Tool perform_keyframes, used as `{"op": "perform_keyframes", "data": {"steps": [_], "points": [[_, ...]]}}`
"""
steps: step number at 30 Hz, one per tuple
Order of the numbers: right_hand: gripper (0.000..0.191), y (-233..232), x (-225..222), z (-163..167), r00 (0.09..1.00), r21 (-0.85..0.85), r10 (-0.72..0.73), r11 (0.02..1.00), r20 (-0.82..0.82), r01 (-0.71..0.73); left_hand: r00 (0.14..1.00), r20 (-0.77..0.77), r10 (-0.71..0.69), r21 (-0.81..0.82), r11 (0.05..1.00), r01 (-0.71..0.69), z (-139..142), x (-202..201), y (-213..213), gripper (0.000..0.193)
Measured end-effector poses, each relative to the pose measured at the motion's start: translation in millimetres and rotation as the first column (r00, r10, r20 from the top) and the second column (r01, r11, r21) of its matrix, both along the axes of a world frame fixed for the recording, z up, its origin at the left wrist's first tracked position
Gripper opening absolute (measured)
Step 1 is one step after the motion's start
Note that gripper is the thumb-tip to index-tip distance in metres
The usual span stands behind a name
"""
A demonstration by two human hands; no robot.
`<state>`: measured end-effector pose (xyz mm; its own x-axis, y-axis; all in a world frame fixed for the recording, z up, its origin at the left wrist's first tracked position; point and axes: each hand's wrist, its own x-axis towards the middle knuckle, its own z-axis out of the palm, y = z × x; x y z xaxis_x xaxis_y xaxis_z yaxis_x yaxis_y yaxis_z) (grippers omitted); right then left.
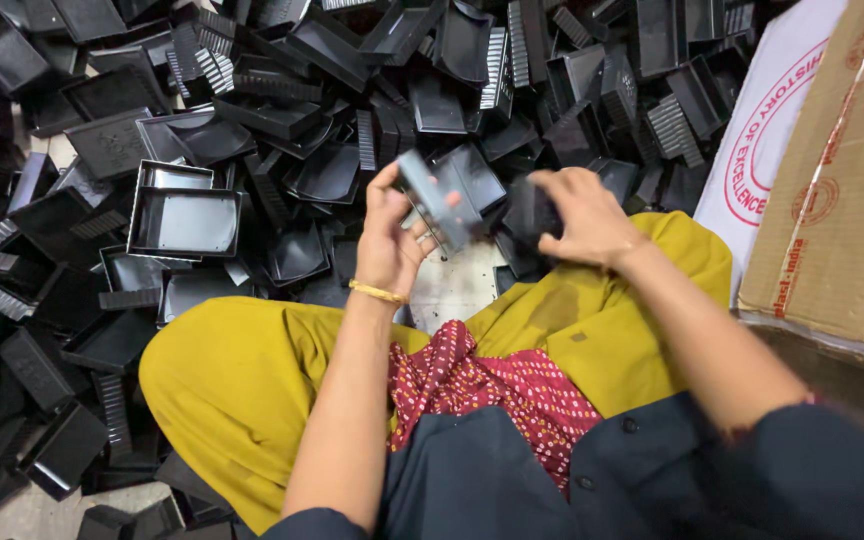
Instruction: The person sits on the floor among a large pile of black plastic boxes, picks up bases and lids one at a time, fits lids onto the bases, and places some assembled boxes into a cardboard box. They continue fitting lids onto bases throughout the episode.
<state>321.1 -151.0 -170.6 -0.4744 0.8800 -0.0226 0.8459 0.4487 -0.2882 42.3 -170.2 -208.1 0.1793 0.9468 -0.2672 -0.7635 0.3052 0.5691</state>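
Pinched between the left hand's fingers, a grey plastic part tilted above the lap; the right hand closed around a black piece — mating them cleanly probably called for squared edges. Rightward leaned a brown carton against a white, red-printed sack — black trays heaped beyond.
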Motion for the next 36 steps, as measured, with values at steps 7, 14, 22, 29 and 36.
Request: {"op": "perform_keyframes", "data": {"steps": [7, 14, 22, 29, 36], "points": [[0.077, -55, -47, -18, 0.579, -0.638, -0.621, 0.741, -0.529, 0.211, 0.997, -0.063, 0.034, -0.018, 0.999, -0.035, -32, 31, 5, 0.064], [0.072, -65, -83, -15, 0.595, -0.551, -0.576, 0.796, -0.561, 0.251, 0.952, -0.305, -0.040, 0.105, 0.992, 0.076, -39, 45, -5, 0.063], [0.065, -59, -67, -15, 0.429, -0.755, -0.729, 0.639, -0.533, 0.148, 0.743, -0.669, 0.006, 0.252, 0.942, 0.219, -40, 50, -9, 0.062], [0.063, -71, -65, -28, 0.415, -0.634, -0.656, 0.744, -0.631, 0.212, 0.729, -0.678, 0.093, 0.324, 0.928, 0.183, -33, 55, -15, 0.062], [0.058, -69, -61, -22, 0.372, -0.813, -0.763, 0.581, -0.529, 0.035, 0.610, -0.768, 0.193, 0.470, 0.818, 0.332, -25, 41, -20, 0.060]]}}
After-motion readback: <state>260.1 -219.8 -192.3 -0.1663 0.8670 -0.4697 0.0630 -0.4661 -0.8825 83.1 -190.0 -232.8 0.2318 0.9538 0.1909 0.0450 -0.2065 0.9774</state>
